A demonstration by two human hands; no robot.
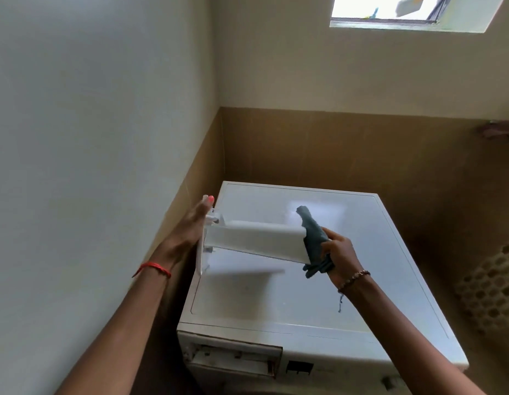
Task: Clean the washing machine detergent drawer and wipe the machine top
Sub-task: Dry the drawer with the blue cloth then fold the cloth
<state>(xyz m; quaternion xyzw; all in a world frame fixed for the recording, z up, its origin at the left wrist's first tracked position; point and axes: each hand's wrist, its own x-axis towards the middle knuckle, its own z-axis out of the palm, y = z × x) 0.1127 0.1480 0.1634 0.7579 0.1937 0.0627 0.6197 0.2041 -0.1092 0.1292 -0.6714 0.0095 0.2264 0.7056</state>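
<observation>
A white detergent drawer (256,241) is held in the air above the washing machine top (361,266), lying on its side with its front panel to the left. My left hand (195,223) holds that front panel end, fingers laid along it. My right hand (340,256) grips a dark grey-blue cloth (314,240) and presses it against the drawer's right end. The empty drawer slot (233,359) gapes in the machine's front at upper left.
The white washing machine stands in a corner, with a pale wall (91,138) close on its left and a brown tiled wall (347,149) behind. A perforated laundry basket (492,292) stands to the right. A high window (413,12) is above.
</observation>
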